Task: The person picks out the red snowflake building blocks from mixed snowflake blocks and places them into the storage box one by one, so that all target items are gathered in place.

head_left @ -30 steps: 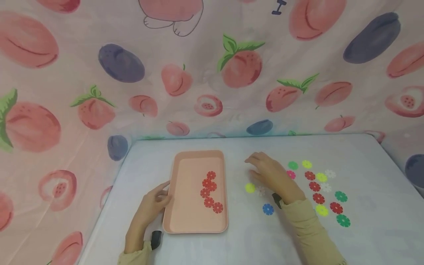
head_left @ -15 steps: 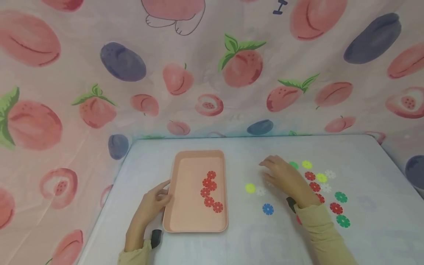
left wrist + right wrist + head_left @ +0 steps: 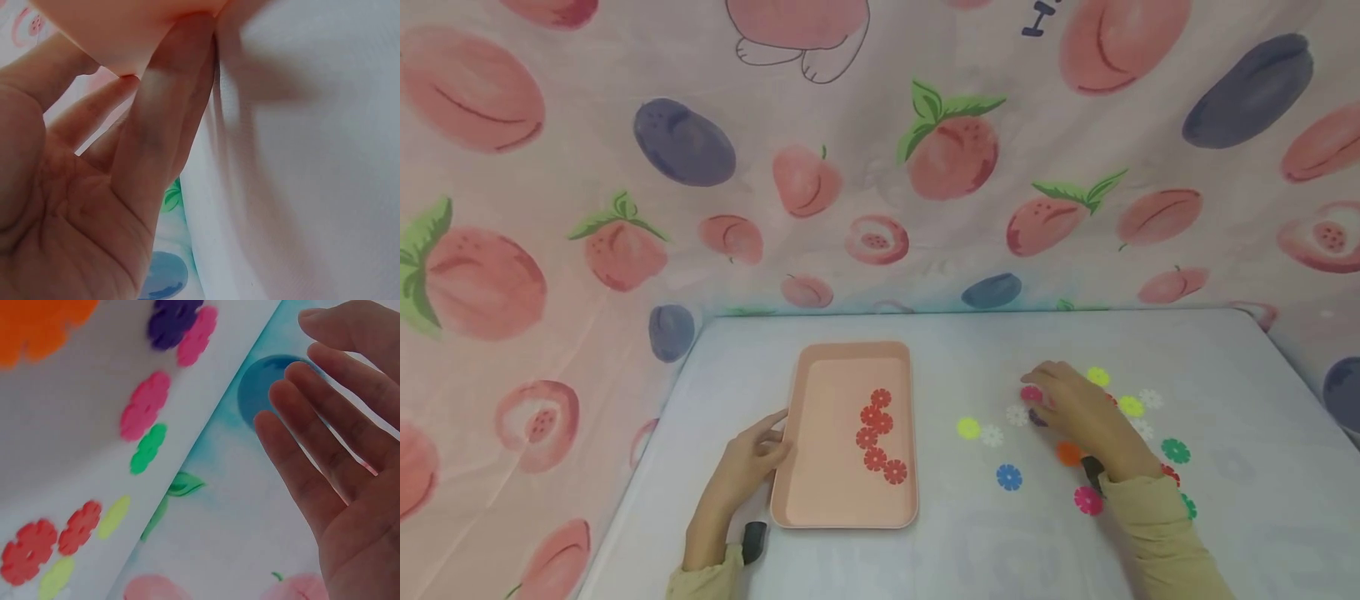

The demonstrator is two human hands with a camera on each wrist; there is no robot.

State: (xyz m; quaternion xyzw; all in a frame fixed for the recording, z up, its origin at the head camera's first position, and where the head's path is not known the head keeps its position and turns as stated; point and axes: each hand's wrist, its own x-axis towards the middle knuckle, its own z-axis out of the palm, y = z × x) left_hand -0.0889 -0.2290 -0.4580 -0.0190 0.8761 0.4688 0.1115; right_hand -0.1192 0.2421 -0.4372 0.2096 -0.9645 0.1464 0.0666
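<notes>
My left hand lies at the left side of the pink tray, its relaxed fingertips touching the wall; the left wrist view shows those fingers close up. Several red flower-shaped discs lie in the right half of the tray. My right hand hovers over the scattered discs, fingers loosely extended and holding nothing. By its fingertips are a pink disc and a dark purple disc; the hand covers part of the group. In the right wrist view, the hand is empty beside the discs.
Between tray and right hand lie a yellow disc, white discs and a blue disc. An orange disc is near the right wrist, with green discs farther right. Fruit-patterned cloth rises behind the table.
My right hand has moved rightward across the discs, uncovering pink, purple, white and orange ones and covering others. My left hand stays at the tray.
</notes>
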